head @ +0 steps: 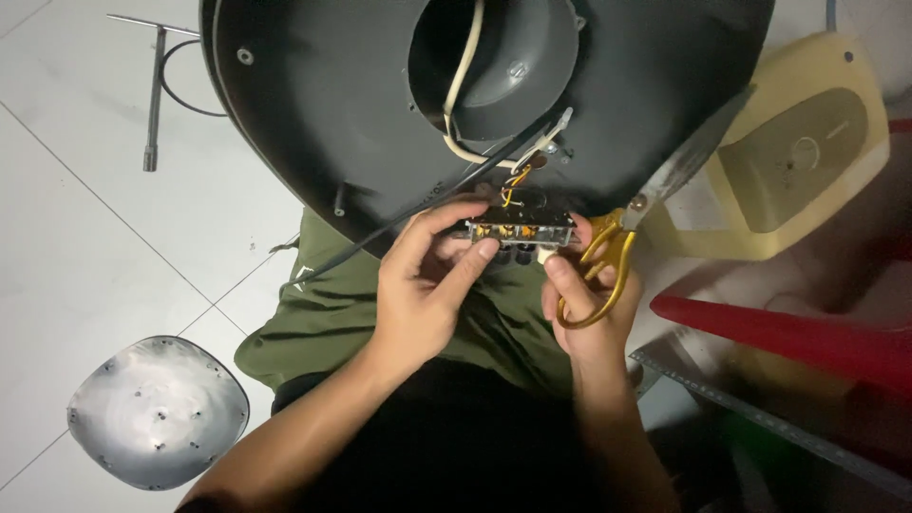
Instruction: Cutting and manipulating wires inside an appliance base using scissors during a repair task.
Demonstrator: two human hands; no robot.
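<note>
Both hands met at a small switch block [521, 228] just below the near rim of a big dark round housing [323, 104] that rested over the person's lap. The block's long axis ran left to right, level with the fingertips and held between the two hands. Left hand [427, 285] was curled, thumb and forefinger pinching the block's left end and front edge. Right hand [594, 304] gripped yellow-handled scissors [608, 261] through the loops while its thumb and a fingertip touched the block's right end; the blades [693, 147] pointed up and to the right, away from the block, looking nearly closed. Short coloured wires [518, 179] ran from the block's top into the housing, next to a pale cable [461, 85] looping out of the central opening [494, 57]. A dark cord [399, 223] crossed diagonally from the housing down to the left over olive trousers [332, 313]. Left hand sat slightly nearer the block's middle. The block's underside and terminals were hidden by fingers, and dim light made its detail hard to read. Far left on the tiled floor [85, 247] lay a metal wrench [152, 95]; near left, a rounded metal plate [157, 408]. Right side held a yellowish appliance casing [807, 152] and a red plastic piece [788, 332], both cut off by the frame.
</note>
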